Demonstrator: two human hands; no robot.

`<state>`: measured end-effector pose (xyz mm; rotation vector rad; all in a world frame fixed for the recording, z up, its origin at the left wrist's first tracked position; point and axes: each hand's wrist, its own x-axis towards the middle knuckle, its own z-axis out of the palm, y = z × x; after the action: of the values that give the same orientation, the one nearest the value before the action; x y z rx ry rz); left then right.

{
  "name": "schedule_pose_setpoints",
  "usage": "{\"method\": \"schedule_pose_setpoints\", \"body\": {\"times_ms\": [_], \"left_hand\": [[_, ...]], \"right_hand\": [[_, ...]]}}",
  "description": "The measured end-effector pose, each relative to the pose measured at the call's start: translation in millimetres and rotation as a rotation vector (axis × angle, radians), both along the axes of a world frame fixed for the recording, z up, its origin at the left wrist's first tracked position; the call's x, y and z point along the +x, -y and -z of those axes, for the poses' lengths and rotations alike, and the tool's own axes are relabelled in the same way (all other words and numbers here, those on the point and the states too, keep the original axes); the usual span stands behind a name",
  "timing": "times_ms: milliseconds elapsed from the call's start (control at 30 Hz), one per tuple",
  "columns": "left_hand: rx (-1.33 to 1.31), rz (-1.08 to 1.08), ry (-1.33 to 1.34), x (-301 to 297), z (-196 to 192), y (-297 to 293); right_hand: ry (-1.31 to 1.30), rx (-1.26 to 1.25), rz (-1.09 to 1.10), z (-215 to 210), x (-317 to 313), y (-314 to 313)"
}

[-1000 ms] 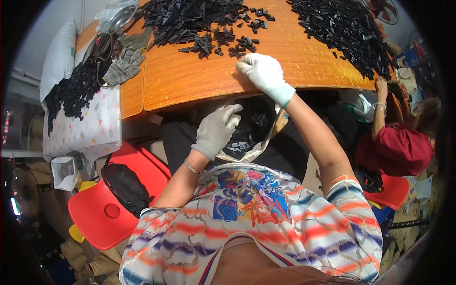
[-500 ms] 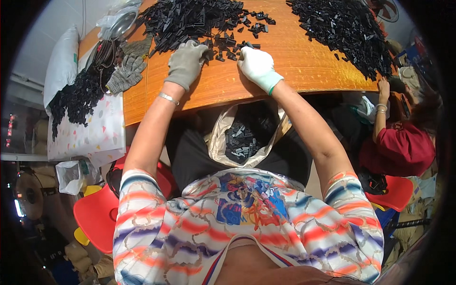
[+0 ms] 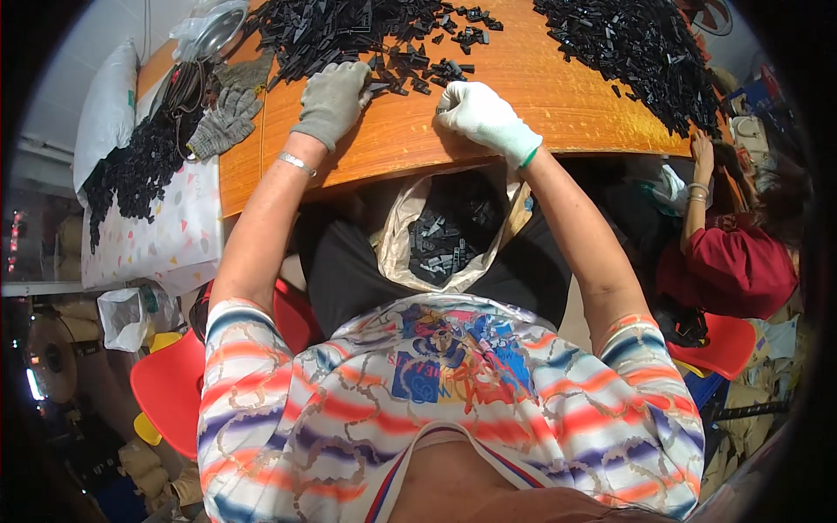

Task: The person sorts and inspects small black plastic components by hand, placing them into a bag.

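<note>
My left hand (image 3: 333, 105), in a grey coated glove, is closed at the near edge of a heap of small black plastic parts (image 3: 336, 39). One such part seems to stick out from its fingertips. Loose black parts (image 3: 410, 70) lie scattered on the orange-brown wooden table (image 3: 523, 70) between my hands. My right hand (image 3: 479, 120), in a white glove with a green cuff, is curled with its fingertips pressed together above the table's near edge; whatever it grips is hidden. Below the edge, an open pale bag (image 3: 397, 248) in my lap contains more black parts (image 3: 443, 244).
A second black heap (image 3: 632, 61) covers the table's right side, beside a co-worker in a dark red top (image 3: 741, 270). On the left are a grey knitted glove (image 3: 225, 129), a white sack (image 3: 106, 118) spilling black parts, and a red chair (image 3: 166, 392).
My right hand has shifted slightly right and nearer to me, away from the scattered parts. My left hand has moved a little left and up in the picture, still closed.
</note>
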<state>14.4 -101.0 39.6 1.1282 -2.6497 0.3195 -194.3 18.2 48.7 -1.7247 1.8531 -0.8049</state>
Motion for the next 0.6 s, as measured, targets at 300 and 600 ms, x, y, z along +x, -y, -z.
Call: {"method": "schedule_pose_setpoints", "body": {"times_ms": [300,600], "left_hand": [[0.623,0.008,-0.834,14.6,12.4,-24.1],[1.526,0.071,-1.592,7.1,18.3,-96.1]], "right_hand": [[0.111,0.095,-0.165,-20.4,-1.4,-1.3],[0.401,0.025,-0.197,-28.4,25.5,-8.4]]}}
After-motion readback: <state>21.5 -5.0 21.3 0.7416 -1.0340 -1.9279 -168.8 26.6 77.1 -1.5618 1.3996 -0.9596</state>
